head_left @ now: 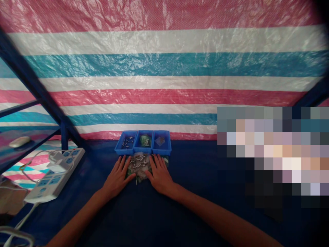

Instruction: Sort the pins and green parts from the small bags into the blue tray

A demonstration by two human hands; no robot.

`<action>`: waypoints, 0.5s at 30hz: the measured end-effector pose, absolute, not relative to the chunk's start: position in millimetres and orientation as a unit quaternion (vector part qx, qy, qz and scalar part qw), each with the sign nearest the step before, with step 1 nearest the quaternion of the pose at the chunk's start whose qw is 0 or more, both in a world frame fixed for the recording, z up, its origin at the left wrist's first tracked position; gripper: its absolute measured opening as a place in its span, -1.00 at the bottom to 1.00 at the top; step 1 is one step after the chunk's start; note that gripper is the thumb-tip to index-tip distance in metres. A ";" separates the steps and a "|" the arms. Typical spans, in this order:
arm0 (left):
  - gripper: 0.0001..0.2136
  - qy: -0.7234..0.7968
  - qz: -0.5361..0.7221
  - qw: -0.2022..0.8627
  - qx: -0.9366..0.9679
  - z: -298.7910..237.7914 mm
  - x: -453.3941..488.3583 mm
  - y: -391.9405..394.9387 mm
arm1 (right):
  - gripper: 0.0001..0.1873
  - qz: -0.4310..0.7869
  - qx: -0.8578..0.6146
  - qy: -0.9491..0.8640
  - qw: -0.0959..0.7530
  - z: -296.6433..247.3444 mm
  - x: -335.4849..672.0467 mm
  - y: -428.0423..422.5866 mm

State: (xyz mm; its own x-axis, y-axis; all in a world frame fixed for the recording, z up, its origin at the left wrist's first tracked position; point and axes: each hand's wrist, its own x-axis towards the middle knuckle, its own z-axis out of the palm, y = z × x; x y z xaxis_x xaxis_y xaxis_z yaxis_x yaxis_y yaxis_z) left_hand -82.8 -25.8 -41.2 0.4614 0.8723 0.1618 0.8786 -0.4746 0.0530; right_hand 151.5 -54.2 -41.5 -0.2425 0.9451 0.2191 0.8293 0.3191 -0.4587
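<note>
The left hand (119,175) and the right hand (163,176) are resting open, palms down, fingers spread, with neither gripping anything. Their thumbs are pointing inward, bordering a mixed pile (139,162) that is lying between them on the blue worktop (203,171). Slim metal pieces are showing on top of it, clear wrapping and green bits are showing underneath, and a few green bits are peeking out by the right fingers. Whether the fingers are pressing on the edges, I cannot tell.

Just beyond the fingertips, three blue trays are standing side by side. The left tray (124,152) is holding scattered metal pieces (128,141), the middle tray (143,150) is holding something green (145,140), and the right tray (161,152) is holding what is looking like small clear bags (160,140). Judging by this, some parts are already sitting apart by kind, while a larger share is seemingly remaining unsorted in the pile.

Farther left, a white power strip (46,187) is lying with cables; behind everything, a striped sheet (164,65) is hanging. At right, a blurred patch is hiding the details.
</note>
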 end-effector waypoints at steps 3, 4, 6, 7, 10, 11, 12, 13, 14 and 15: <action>-0.29 -0.507 -0.095 0.025 -0.857 -45.5 -80.8 -24.2 | -0.30 0.133 -0.576 -0.771 0.237 -42.3 146.9 -53.0; -0.29 -0.505 -0.100 0.024 -0.857 -45.9 -80.8 -23.6 | -0.30 0.136 -0.577 -0.768 0.242 -42.8 145.6 -52.8; -0.28 -0.501 -0.105 0.017 -0.859 -44.3 -81.7 -22.5 | -0.32 0.141 -0.578 -0.763 0.253 -43.3 144.1 -52.1; -0.27 -0.499 -0.104 0.009 -0.860 -42.4 -82.5 -22.2 | -0.33 0.141 -0.578 -0.761 0.260 -42.8 144.2 -51.7; -0.23 -0.495 -0.092 -0.024 -0.864 -33.4 -85.9 -21.5 | -0.41 0.118 -0.582 -0.752 0.286 -36.4 149.9 -49.9; -0.23 -0.496 -0.087 -0.035 -0.863 -30.1 -87.1 -21.3 | -0.46 0.105 -0.584 -0.750 0.292 -32.6 153.6 -49.2; -0.22 -0.497 -0.083 -0.044 -0.863 -27.0 -88.3 -21.2 | -0.51 0.090 -0.587 -0.748 0.296 -28.1 158.0 -48.5; -0.23 -0.497 -0.082 -0.050 -0.862 -24.3 -89.5 -21.0 | -0.57 0.078 -0.588 -0.750 0.294 -23.3 162.8 -47.8; -0.24 -0.497 -0.081 -0.052 -0.862 -22.0 -90.5 -21.0 | -0.63 0.067 -0.589 -0.754 0.283 -18.5 167.8 -47.3; -0.25 -0.496 -0.081 -0.050 -0.863 -19.9 -91.2 -21.1 | -0.67 0.054 -0.595 -0.755 0.270 -14.1 172.7 -47.1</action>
State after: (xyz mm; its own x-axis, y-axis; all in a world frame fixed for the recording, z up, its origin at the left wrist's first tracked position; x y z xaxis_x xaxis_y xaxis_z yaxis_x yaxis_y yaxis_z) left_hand -91.2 -21.1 -19.9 0.4942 0.8647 0.0895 0.8484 -0.5022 0.1673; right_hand 172.7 -47.1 -14.1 -0.1466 0.9278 0.3431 0.8695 0.2863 -0.4025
